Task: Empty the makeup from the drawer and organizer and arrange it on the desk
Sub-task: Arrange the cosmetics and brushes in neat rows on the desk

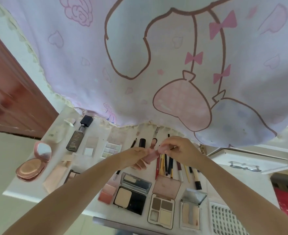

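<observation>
While both hands meet above the middle of the bench, the left hand (136,156) wraps its grip round the body of a small pink tube (150,154), and the right hand (178,148) pinches the tube's far end, apparently at the cap; whether the cap is being twisted on or off cannot be told. Just beyond and below the hands lies a row of pencils and brushes (167,164), set side by side. Nearer, four open palettes stand in a line: a blush (106,192), a black powder compact (131,195), a brow palette (162,206) and a mirrored highlighter (190,211), with a tray of lashes (224,219) at the near right edge. To the left sit a pink round compact (33,164), a dark bottle (77,138) and an eyeshadow grid (111,150). A white organizer (251,158) stands at the right, its contents unseen. Judging by the spread, most of the makeup is already laid out, and this tube seems among the last pieces. The bottle's lettering is blurred; it might read NARS, though that is uncertain.
</observation>
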`<state>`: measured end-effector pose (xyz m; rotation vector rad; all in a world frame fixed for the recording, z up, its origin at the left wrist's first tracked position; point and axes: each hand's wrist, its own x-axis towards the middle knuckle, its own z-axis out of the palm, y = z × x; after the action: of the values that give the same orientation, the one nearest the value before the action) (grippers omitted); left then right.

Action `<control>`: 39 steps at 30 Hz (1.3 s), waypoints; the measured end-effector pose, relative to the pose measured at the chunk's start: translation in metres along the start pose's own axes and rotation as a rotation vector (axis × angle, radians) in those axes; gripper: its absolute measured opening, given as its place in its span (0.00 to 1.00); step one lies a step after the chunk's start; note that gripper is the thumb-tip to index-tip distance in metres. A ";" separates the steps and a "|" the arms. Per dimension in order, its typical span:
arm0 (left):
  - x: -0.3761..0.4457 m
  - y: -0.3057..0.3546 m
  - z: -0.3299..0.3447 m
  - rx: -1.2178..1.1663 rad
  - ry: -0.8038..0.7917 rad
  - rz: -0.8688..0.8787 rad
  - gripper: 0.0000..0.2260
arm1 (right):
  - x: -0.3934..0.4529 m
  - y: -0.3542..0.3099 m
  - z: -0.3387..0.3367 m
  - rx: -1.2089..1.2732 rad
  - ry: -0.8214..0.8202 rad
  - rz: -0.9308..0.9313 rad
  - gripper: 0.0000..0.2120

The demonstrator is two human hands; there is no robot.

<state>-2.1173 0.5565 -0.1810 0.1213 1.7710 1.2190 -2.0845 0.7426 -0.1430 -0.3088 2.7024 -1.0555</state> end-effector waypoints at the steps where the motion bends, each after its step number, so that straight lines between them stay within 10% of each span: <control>1: 0.003 -0.003 0.001 0.011 0.104 -0.028 0.13 | 0.003 0.002 0.007 -0.062 -0.007 -0.003 0.08; 11: -0.007 -0.054 -0.015 1.018 0.515 -0.041 0.15 | 0.029 0.014 0.075 -0.355 -0.176 0.080 0.15; 39: 0.036 -0.027 -0.040 0.799 0.433 0.018 0.15 | 0.017 0.015 0.074 -0.346 -0.118 0.251 0.24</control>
<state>-2.1550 0.5354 -0.2226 0.3530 2.5624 0.4977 -2.0816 0.7017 -0.2088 -0.0792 2.7159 -0.4852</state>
